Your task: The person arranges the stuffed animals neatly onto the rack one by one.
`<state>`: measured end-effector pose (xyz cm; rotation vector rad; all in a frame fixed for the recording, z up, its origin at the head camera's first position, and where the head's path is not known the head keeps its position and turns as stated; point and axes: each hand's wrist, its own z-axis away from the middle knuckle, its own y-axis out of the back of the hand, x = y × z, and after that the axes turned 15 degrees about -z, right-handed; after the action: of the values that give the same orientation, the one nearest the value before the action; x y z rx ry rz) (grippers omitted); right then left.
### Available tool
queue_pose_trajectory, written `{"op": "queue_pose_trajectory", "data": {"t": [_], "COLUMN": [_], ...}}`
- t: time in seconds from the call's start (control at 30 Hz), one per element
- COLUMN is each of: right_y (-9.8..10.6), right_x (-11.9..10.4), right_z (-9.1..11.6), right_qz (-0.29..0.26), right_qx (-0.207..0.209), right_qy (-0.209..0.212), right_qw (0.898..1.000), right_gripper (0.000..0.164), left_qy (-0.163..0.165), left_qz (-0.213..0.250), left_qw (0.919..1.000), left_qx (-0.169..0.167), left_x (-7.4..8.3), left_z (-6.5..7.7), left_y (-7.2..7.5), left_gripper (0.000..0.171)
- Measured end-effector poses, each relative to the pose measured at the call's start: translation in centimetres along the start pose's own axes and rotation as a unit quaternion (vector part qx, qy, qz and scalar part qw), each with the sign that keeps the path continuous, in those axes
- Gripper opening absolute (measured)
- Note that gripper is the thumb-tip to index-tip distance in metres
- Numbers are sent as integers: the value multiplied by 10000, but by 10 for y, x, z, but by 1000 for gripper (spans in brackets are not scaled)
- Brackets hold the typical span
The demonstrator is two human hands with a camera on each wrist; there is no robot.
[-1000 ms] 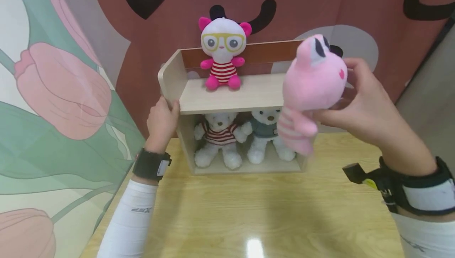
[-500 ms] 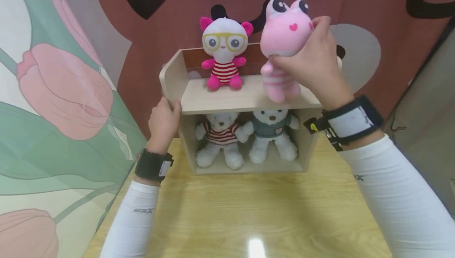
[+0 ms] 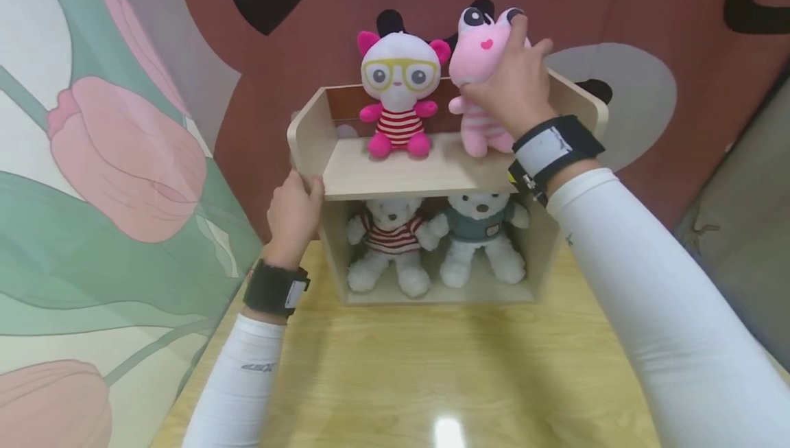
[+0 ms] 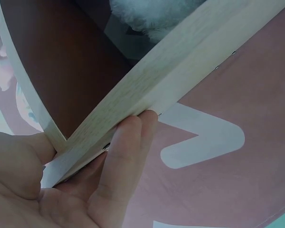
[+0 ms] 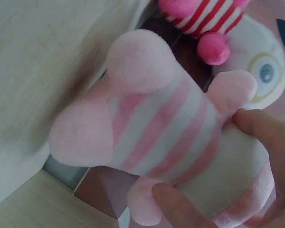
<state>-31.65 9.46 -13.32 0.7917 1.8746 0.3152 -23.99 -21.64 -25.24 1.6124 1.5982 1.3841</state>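
A pink frog plush (image 3: 478,57) with a striped body is upright on the right part of the top board of a small wooden shelf (image 3: 395,177). My right hand (image 3: 518,81) grips it round the head and neck from the right. In the right wrist view, thumb and fingers clasp the plush frog (image 5: 166,123) just above its arms. To its left sits a white and magenta plush (image 3: 400,91) with yellow glasses. My left hand (image 3: 295,211) holds the shelf's left side panel; in the left wrist view, thumb and fingers pinch the wooden edge (image 4: 133,90) from both sides.
Two white plush bears sit in the lower compartment, one in a red-striped shirt (image 3: 390,239), the other in a blue-grey top (image 3: 474,225). Below the shelf lies a wood-grain tabletop (image 3: 395,359). A printed curtain (image 3: 617,9) hangs behind.
My right hand has brought the pink frog plush from the right, in front of the shelf, back and left onto the top board, turning it to face forward. The left hand keeps its hold.
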Motion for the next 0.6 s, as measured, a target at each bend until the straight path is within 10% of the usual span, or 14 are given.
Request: {"op": "queue_pose_trajectory", "data": {"t": [0.6], "right_y": [-11], "right_x": [4], "right_z": [-15], "right_qz": [269], "right_qx": [291], "right_qy": [-67], "right_qw": [9992], "right_gripper": [115], "left_qy": [31], "left_qz": [46], "left_qw": [9999], "left_qx": [158], "left_x": [4], "left_z": [6], "left_y": [1], "left_gripper": [42]}}
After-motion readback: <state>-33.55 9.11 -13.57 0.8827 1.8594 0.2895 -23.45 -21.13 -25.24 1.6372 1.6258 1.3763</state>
